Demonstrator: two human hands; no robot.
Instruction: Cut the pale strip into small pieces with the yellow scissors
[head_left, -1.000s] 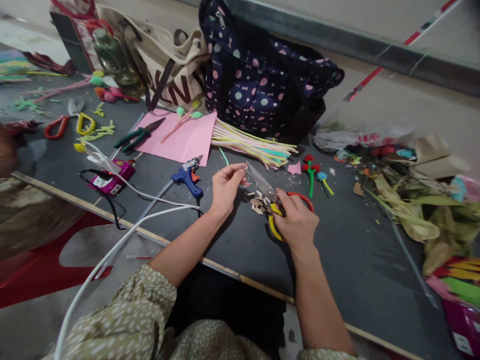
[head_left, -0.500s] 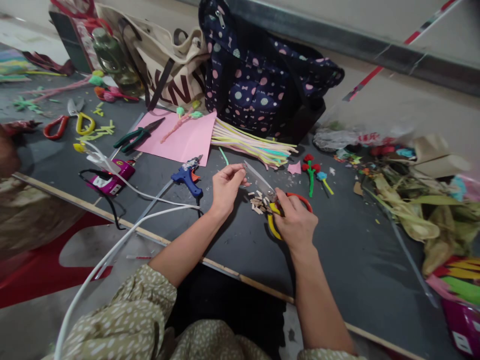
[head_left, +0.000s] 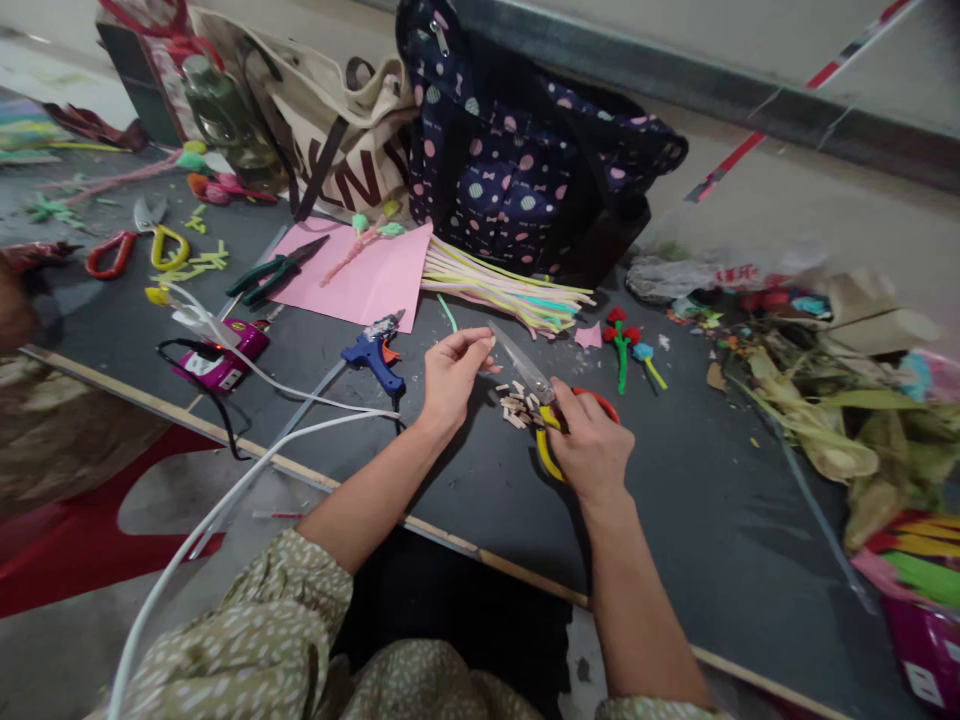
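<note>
My right hand (head_left: 592, 440) is wrapped round the handles of a pair of scissors (head_left: 550, 455), one yellow and one red. The scissor blades point up and left toward the fingertips of my left hand (head_left: 459, 375). Those fingertips are pinched together near the blade tips; whatever they hold is too small to make out. Below the blades lies a little heap of short pale cut pieces (head_left: 517, 408) on the dark table (head_left: 697, 500). A blue glue gun (head_left: 375, 357) rests left of my left hand, its cable trailing down.
Behind my hands lie a bundle of pipe cleaners (head_left: 502, 290) and a pink sheet (head_left: 397, 290) with green-handled pliers (head_left: 274, 275). A patterned bag (head_left: 502, 180) and a canvas bag (head_left: 352, 150) stand at the back. Dried husks (head_left: 832, 430) are heaped right. A purple power strip (head_left: 225, 358) sits left.
The scissor blades look more closed together than before, and the red handle has drawn slightly inward. Both hands stay in nearly the same place.
</note>
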